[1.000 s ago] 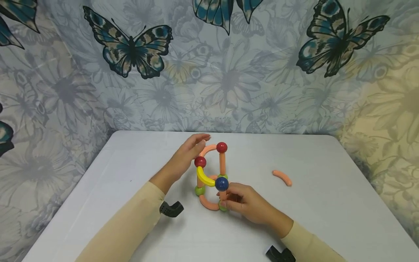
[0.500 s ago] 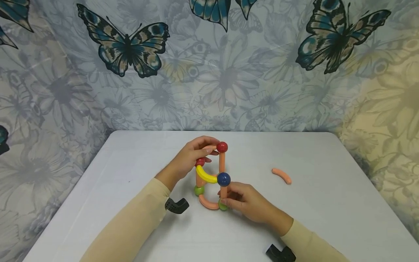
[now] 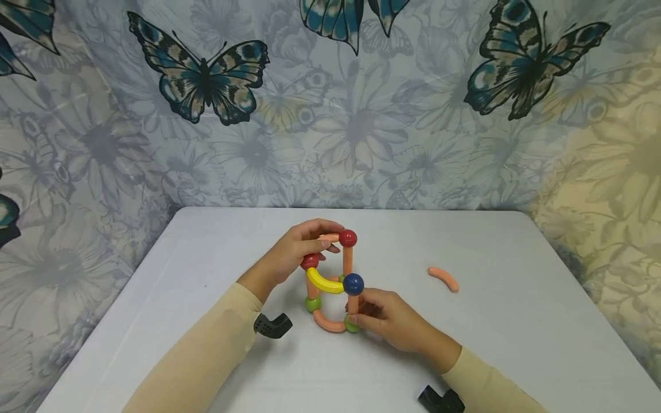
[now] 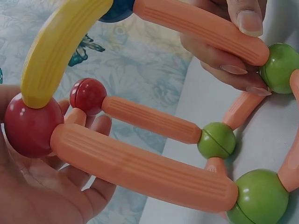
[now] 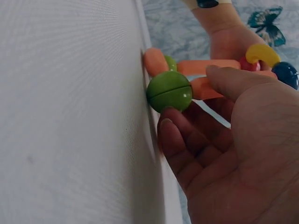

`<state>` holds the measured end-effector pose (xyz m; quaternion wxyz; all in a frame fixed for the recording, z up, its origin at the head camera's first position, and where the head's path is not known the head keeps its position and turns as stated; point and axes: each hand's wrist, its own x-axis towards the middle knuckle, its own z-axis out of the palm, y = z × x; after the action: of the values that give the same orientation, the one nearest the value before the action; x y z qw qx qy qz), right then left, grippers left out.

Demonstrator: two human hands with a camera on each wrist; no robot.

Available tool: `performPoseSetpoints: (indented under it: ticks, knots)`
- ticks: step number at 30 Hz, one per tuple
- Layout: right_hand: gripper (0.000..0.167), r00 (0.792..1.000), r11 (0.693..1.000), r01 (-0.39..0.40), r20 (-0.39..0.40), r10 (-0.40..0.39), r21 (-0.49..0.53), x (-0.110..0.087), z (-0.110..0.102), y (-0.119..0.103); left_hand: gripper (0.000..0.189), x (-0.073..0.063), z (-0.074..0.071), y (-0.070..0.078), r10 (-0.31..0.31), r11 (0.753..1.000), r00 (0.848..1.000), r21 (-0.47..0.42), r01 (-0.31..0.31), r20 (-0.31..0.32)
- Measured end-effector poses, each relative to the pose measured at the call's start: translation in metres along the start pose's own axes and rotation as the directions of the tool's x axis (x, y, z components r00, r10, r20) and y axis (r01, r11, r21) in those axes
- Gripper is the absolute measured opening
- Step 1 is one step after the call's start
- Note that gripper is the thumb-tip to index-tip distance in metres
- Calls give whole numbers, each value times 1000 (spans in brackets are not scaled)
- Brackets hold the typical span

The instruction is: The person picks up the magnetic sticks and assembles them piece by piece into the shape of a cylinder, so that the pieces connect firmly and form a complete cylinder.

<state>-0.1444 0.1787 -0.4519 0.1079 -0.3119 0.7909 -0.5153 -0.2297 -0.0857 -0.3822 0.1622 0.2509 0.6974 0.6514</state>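
A frame of magnetic rods and balls stands on the white table. Two red balls [image 3: 348,238] and a blue ball [image 3: 353,284] top its upright orange rods [image 4: 145,168], with green balls [image 4: 261,198] at the base. A curved yellow rod [image 3: 324,282] joins the near red ball to the blue one. My left hand [image 3: 284,252] pinches the curved orange rod [image 3: 329,237] between the red balls, mostly hidden by the fingers. Low at the front right, my right hand [image 3: 395,321] holds the upright orange rod [image 4: 201,30] beneath the blue ball, its fingertips by a green ball [image 5: 169,92].
A loose curved orange rod [image 3: 443,279] lies on the table [image 3: 516,321] to the right of the frame. Behind the table's far edge hangs a cloth [image 3: 361,132] printed with butterflies and flowers.
My left hand has moved right and closed its fingers on the top curved orange rod. The upper part of the frame has shifted slightly toward me and left. My right hand keeps its hold.
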Motion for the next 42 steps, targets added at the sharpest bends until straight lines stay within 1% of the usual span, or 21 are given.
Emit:
performPoseSetpoints:
  ticks: [3,5,8,10,13,16,17,19,21,23,24,26,27,29,31,32,34,35,38,41,42]
  knots:
    - [11,1000,1000,-4,6,4,-13,0,-1,2,41,-2,0,0,-7,1000,1000,5,7,6]
    - [13,1000,999,-2,10,3,-42,-1,-3,2,43,-4,-1,-1,-20,1000,1000,-2,20,3]
    - [20,1000,996,-15,11,16,-85,-3,-12,0,46,-9,-1,-4,-45,999,999,-2,45,-17]
    - [24,1000,994,-31,-6,30,-109,-6,-21,-2,48,-13,-1,-8,-55,998,998,7,55,-38]
    - [27,997,991,-44,-63,36,-128,-10,-40,-4,49,-21,-2,-11,-52,999,996,11,53,-68]
    - [25,983,984,-63,-178,33,-165,-16,-65,0,50,-29,-2,-13,-33,999,996,5,34,-85]
    - [25,974,980,-80,-223,38,-180,-19,-74,3,51,-31,-2,-13,-26,1000,996,-2,26,-86]
    - [25,944,968,-150,-320,79,-202,-25,-93,9,53,-35,-2,-15,-13,1000,996,-7,13,-88]
    - [30,904,955,-243,-398,158,-172,-33,-111,17,55,-39,-2,-17,-1,1000,996,-8,0,-93]
    - [39,855,929,-339,-459,240,-146,-41,-125,27,57,-42,-2,-20,15,1000,995,-5,-15,-97]
    - [43,832,917,-379,-479,278,-126,-45,-130,32,58,-43,-3,-22,21,1000,995,-10,-23,-97]
    - [51,796,897,-434,-501,340,-81,-52,-139,43,58,-45,-5,-27,41,998,995,-42,-45,-93]
    - [54,783,889,-452,-509,357,-73,-54,-142,48,58,-46,-6,-29,53,996,994,-64,-59,-91]
    - [55,772,884,-463,-515,372,-57,-58,-145,57,57,-45,-8,-35,72,990,994,-117,-82,-84]
    - [54,779,887,-459,-505,373,-53,-61,-148,62,55,-45,-10,-38,88,982,993,-157,-100,-80]
    - [53,789,890,-452,-493,368,-59,-62,-149,63,54,-45,-11,-40,98,979,992,-170,-110,-78]
    - [55,807,887,-454,-460,371,-81,-62,-151,64,51,-45,-11,-42,105,977,992,-178,-116,-73]
    - [56,820,887,-452,-434,373,-92,-62,-152,64,50,-44,-10,-42,108,977,992,-180,-119,-69]
    - [56,850,881,-454,-363,382,-135,-61,-153,63,47,-44,-7,-42,98,979,993,-173,-109,-73]
    - [47,870,880,-442,-323,373,-175,-60,-152,61,46,-44,-3,-40,69,983,994,-165,-83,-87]
    - [46,872,878,-442,-319,372,-185,-59,-152,60,46,-44,-2,-39,59,985,994,-159,-73,-92]
